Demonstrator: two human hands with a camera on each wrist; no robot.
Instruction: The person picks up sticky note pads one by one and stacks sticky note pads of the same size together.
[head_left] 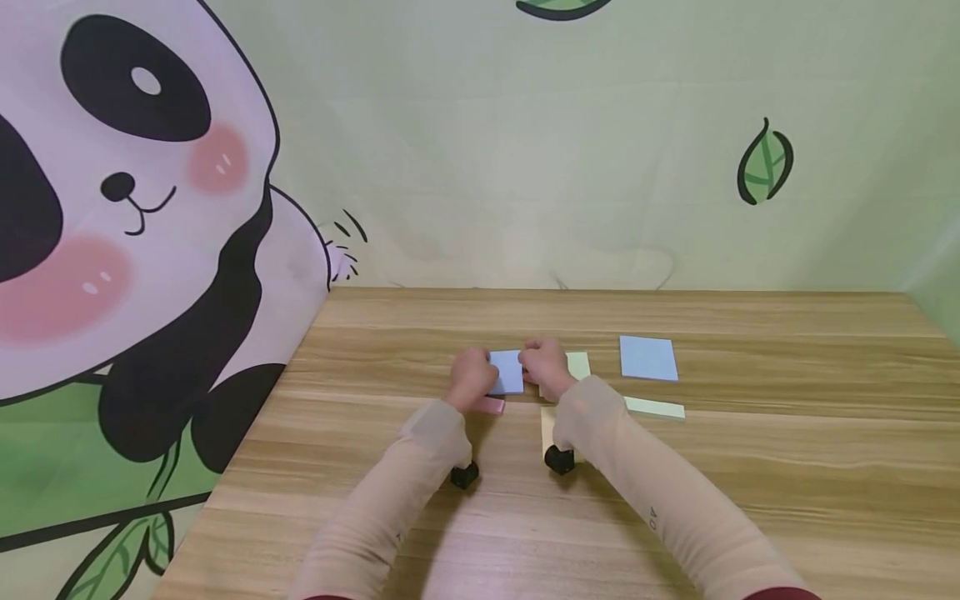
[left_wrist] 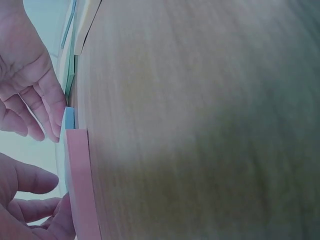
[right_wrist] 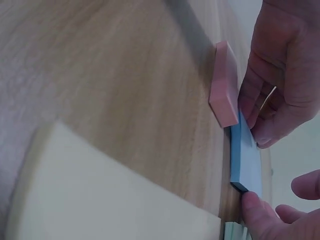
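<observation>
A blue sticky note pad (head_left: 507, 372) lies flat between the two hands. At its left edge, my left hand (head_left: 472, 375) holds it with finger and thumb; the right wrist view shows these fingers (right_wrist: 264, 140) on its end. My right hand (head_left: 546, 367) is at the opposite edge, one fingertip (right_wrist: 252, 201) touching the corner and its other fingers fairly straight in the left wrist view. A pink pad (left_wrist: 80, 185) sits just in front of the blue one, partly hidden by my left hand in the head view.
Right of my right hand are a pale green pad (head_left: 579, 364), a second blue pad (head_left: 648, 358) and a narrow light green pad (head_left: 656, 407). A cream pad (head_left: 549, 425) lies partly under my right forearm. The wooden table (head_left: 787, 483) meets a printed cloth backdrop (head_left: 480, 167).
</observation>
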